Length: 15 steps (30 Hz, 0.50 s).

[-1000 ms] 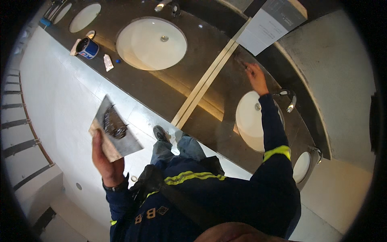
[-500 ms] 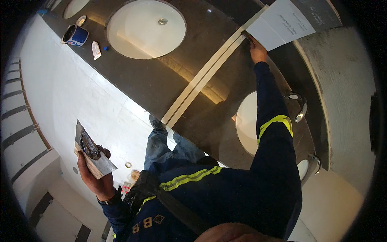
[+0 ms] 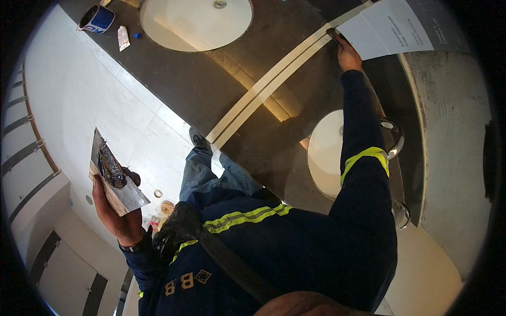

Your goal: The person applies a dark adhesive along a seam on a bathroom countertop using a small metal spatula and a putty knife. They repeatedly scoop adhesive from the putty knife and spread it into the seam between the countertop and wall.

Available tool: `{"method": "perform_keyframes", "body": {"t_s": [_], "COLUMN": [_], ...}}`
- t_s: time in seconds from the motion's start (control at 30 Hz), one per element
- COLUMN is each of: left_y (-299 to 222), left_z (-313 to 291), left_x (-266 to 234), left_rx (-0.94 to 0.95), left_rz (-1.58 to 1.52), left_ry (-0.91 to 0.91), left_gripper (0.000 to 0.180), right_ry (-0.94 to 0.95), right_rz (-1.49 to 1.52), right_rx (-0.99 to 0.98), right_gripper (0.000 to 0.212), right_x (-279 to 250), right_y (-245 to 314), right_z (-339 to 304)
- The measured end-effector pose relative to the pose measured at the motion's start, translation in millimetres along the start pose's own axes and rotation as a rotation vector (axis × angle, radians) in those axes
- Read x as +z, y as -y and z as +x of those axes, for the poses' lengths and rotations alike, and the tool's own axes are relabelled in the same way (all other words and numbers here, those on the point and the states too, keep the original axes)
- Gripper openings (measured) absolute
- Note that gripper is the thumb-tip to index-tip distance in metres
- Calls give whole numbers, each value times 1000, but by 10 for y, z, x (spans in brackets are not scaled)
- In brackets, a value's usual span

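Note:
My left hand [image 3: 116, 216], off to the left over the floor, grips a flat metal plate [image 3: 134, 197] with a pale wooden part along one side. A lump of dark, sticky paste [image 3: 112, 168] sits on the plate. My right hand [image 3: 349, 55] reaches to the far end of a dark countertop [image 3: 211, 79], closed on a small flat tool [image 3: 332, 33] whose kind I cannot make out. The tool rests at the seam between two strips of pale masking tape [image 3: 252, 94] running across the counter.
A white printed sheet or box [image 3: 382, 31] lies beside my right hand. Oval white basins [image 3: 197, 23] are set into the counter, with chrome taps [image 3: 392, 139] at right. A blue tin [image 3: 97, 19], a white tube [image 3: 123, 38] and a blue cap [image 3: 137, 36] stand near the left edge.
The view has shifted, so the counter items sit higher in the picture. My right hand stays at the far end of the tape; the left still holds the plate with paste.

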State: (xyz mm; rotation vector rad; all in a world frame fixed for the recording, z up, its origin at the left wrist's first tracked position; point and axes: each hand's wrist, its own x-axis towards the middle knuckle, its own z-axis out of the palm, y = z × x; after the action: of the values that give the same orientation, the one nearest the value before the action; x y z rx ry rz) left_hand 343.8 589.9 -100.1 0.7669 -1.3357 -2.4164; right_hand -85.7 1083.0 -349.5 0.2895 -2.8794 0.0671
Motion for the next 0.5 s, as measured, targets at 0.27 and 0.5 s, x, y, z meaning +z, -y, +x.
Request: {"method": "perform_keyframes", "body": {"t_s": [0.27,0.5], "left_y": [1,1], "left_z": [-4,-26], "left_x": [-45,-68], "left_rx": [-1,-24], "left_rz": [-73,-72], "left_ry": [-12,-5], "left_gripper": [36,36], "right_ry": [-16,63], "right_rz": [34,100], "right_rx": [-42,-68], "right_gripper": [31,36], "right_x": [-195,-177], "right_y": [17,250], "right_z": [-38,-157]}}
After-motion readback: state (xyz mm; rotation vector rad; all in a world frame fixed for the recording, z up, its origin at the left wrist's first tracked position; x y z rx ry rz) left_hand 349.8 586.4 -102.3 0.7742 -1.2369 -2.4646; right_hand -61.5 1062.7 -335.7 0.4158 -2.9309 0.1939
